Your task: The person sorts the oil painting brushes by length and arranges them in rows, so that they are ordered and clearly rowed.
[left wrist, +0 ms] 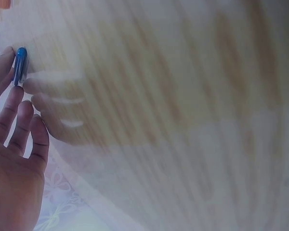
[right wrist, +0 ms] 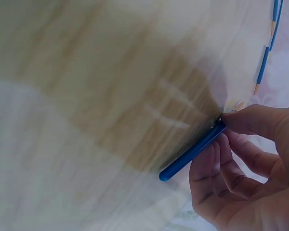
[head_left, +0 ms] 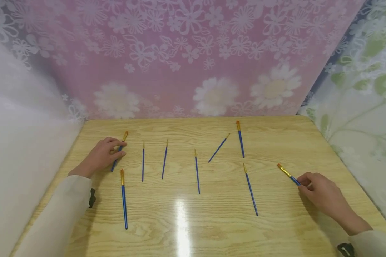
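Blue-handled, gold-ferruled flat paintbrush: found pinched mid-handle by right hand, at right side of wood-grained table. Judged light, stiff, smooth; best taken there, clear of orange bristles. Could not confirm grip of left hand on second blue-handled paintbrush.

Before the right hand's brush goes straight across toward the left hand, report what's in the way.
Between that brush and the left hand, several slim brushes lie flat on the table; nothing taller is visible.

Looks like a home nook: pink floral curtain behind the wood-grain counter, leafy curtain right of it.
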A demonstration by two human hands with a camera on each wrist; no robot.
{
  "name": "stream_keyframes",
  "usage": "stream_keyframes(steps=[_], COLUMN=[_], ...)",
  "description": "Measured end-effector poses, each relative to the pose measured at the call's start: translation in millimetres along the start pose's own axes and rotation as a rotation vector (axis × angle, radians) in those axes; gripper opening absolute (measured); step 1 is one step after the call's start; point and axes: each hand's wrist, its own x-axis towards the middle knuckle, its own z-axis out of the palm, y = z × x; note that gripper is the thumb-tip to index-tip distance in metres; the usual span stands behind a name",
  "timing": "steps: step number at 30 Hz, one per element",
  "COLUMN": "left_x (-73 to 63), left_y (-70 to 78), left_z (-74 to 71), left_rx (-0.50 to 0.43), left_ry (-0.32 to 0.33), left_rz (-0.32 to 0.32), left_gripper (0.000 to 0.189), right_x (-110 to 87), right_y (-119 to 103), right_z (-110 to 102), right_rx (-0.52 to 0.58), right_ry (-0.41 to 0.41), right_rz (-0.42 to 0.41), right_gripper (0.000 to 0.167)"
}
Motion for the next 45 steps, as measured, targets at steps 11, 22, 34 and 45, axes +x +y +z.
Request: stream_keyframes(steps=[11, 22, 34, 45], left_x=[0.0, -1.9, -1.5, -2.6], left_y=[0.4, 1.5, 3.4, 4.1], left_z=[1.8, 1.1, -1.0, -2.5], left_rx=[-0.002, -0.011, -0.017, -0.018], left_ry=[-0.005, -0.005, -0.004, -0.011], left_rz=[-0.006, -0.006, -0.009, -0.021], left_gripper=[0.046, 0.047, 0.047, 0.048], right_x=[18.1, 49.1, 87.0, 122.3], right_y=[-22.0, -42.5, -53.8, -60.3], right_z=[-5.8, -5.4, -5.8, -5.7], right_rx=[0.003, 0.131, 0.293, 0.275], right_ry=[0.111, 0.038, -0.046, -0.098], right_rz=[-0.071, -0.057, -0.046, -0.032], right_gripper=[0.02, 0.034, 0.039, 0.041])
